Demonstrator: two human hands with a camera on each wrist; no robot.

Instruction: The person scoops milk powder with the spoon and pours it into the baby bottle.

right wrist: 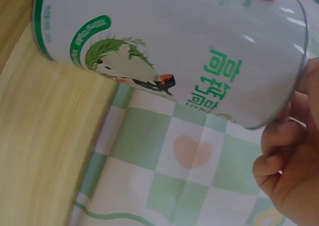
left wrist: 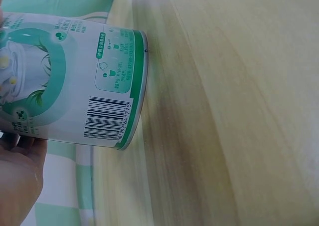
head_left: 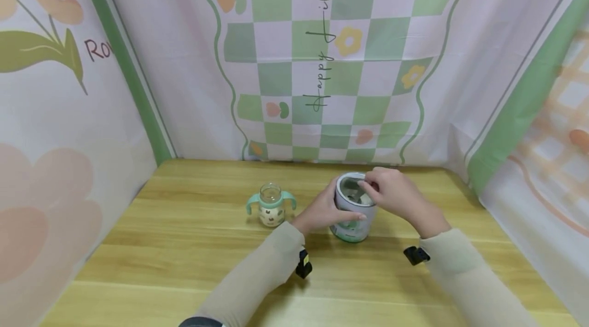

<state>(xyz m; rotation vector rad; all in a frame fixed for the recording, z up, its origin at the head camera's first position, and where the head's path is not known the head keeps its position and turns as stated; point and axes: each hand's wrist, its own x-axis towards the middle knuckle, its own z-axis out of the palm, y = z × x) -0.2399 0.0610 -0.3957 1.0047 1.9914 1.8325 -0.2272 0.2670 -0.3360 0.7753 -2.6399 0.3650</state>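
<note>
A white and green tin (head_left: 351, 231) of what looks like powder stands on the wooden table, lid off, its inside grey with a pale patch. My left hand (head_left: 323, 209) grips its side, thumb across the front; in the left wrist view those fingers (left wrist: 32, 153) go behind the tin (left wrist: 75, 81). Over the tin's mouth, my right hand (head_left: 394, 191) has curled fingers, thumb and forefinger pinching a small greyish piece whose kind I cannot tell. From the right wrist, the right hand's curled fingers (right wrist: 279, 136) sit against the rim of the tin (right wrist: 159, 31).
Left of the tin stands a baby bottle (head_left: 271, 214) with two mint handles, a face print and an uncapped clear neck. The wooden table (head_left: 184, 245) reaches back to a checked curtain (head_left: 313, 82); printed cloth hangs on both sides.
</note>
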